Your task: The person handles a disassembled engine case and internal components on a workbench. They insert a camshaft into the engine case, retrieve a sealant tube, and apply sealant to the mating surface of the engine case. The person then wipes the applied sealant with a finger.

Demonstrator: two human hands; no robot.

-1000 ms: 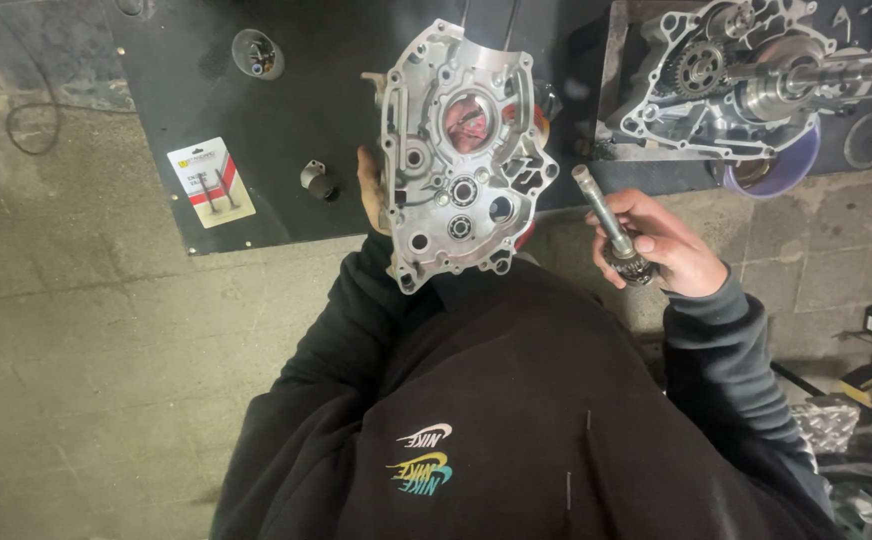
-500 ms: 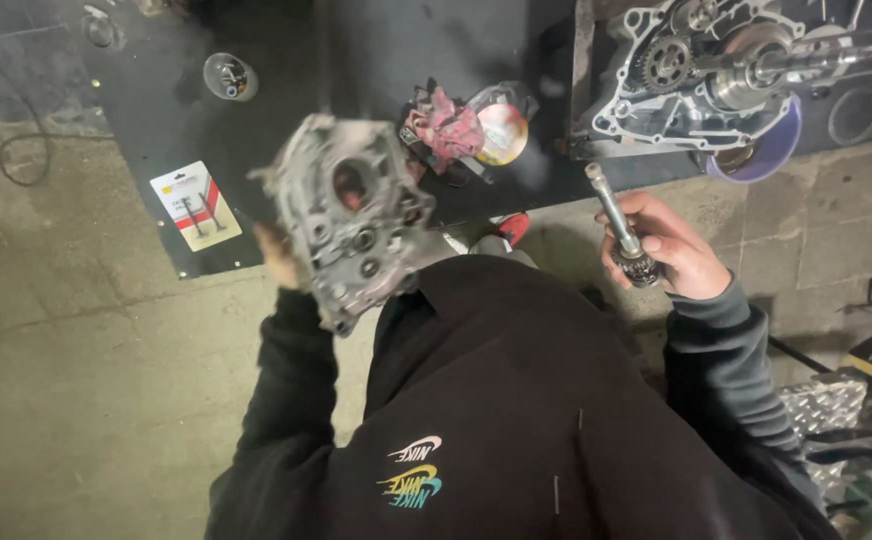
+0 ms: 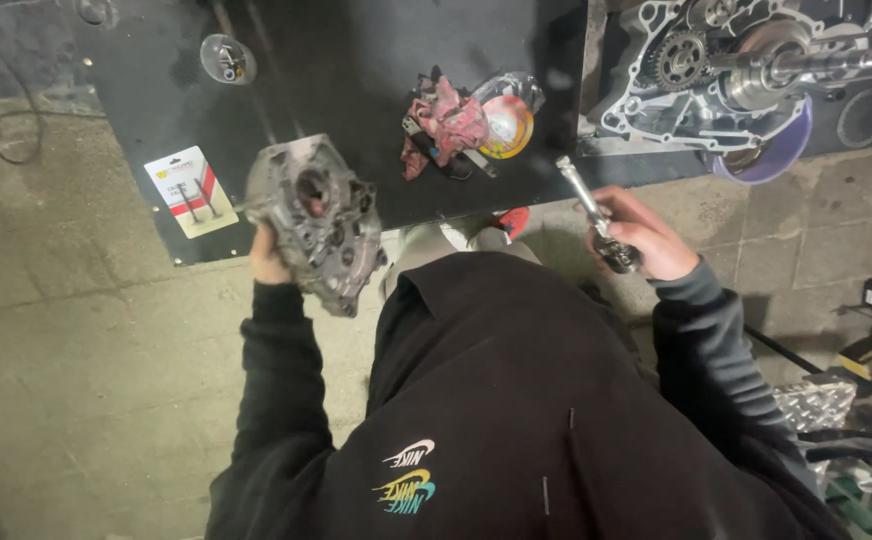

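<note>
My left hand [image 3: 268, 258] grips a grey metal engine crankcase half [image 3: 316, 222] by its lower left edge, holding it upright over the edge of the black mat [image 3: 356, 60]. In my right hand [image 3: 641, 238] is a slim metal shaft [image 3: 588, 210] that points up and to the left. Both hands are raised in front of my dark sweatshirt. The other crankcase half [image 3: 716, 90], fitted with gears and a shaft, lies on the floor at the upper right, beyond my right hand.
A pink rag [image 3: 446, 125] and a round tape-like roll [image 3: 508, 122] lie on the mat. A small carded parts pack [image 3: 191, 190] sits at the mat's left edge, a round clear lid [image 3: 224, 58] above it. A purple bowl [image 3: 766, 150] sits under the engine. Concrete tiles surround.
My left hand swung the crankcase half from the middle of the view over to the left and turned it. My right hand kept the shaft in much the same place.
</note>
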